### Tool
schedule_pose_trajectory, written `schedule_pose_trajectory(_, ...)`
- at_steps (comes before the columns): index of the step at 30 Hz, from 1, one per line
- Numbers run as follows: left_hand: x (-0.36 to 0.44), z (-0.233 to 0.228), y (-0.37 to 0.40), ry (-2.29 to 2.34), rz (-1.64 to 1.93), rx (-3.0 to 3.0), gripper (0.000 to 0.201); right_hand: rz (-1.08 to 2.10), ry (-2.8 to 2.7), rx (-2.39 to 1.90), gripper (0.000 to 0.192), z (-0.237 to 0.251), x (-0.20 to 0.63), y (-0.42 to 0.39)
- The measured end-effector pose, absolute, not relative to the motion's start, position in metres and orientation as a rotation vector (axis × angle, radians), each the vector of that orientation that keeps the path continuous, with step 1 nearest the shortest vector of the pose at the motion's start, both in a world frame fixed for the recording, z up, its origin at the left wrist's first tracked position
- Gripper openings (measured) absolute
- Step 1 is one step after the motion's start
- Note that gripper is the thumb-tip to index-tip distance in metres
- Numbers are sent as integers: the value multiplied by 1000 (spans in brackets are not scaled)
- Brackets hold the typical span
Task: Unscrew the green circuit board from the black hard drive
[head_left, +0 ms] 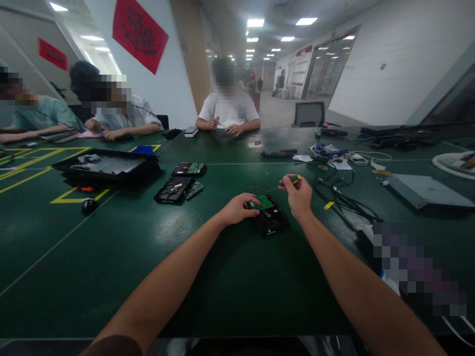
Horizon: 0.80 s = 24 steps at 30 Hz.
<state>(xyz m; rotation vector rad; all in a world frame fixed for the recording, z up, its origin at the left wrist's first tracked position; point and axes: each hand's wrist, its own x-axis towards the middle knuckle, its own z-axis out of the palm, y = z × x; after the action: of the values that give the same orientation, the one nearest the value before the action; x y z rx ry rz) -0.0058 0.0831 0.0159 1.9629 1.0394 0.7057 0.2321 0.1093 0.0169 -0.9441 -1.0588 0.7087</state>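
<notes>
Drive (270, 220): black, flat, rectangular metal case, lying on the green worktop (208, 277) straight ahead of me, between my two hands. Its long axis runs away from me, tilted a little to the left at the far end. Surface matt and dark, with raised ribs that I cannot make out clearly.

Board (264, 201): thin green circuit board, roughly square, sitting on the far end of the drive, one edge lifted slightly.

My left hand (237, 209): resting on the worktop just left of the drive, fingers narrowed onto the near left edge of the board, pinching it.

My right hand (299, 195): raised just right of the drive, closed round a screwdriver (291, 182). Handle yellow and black, slim; thin metal shaft points left and slightly down toward the board. Whether the tip touches it I cannot tell.

Worktop: dark green, smooth, faintly glossy, marked with thin pale lines and yellow tape.

Other drives (178, 189): two black opened units with green boards, well to the left. Beyond them a shallow black tray (106, 165).

Cables (339, 198): black, tangled, just right of my right hand.

Grey flat box (425, 190): far right.

Three other people sit at the far side.
</notes>
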Motion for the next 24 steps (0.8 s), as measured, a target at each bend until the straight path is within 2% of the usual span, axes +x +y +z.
schedule_pose_trajectory(16,-7,7,90,1026,696,1990,40,641,-976,-961,35,32,215,148)
schedule_pose_trajectory(24,-8,7,90,1022,697,1992,38,506,-1282,-1137,45,58,227,134)
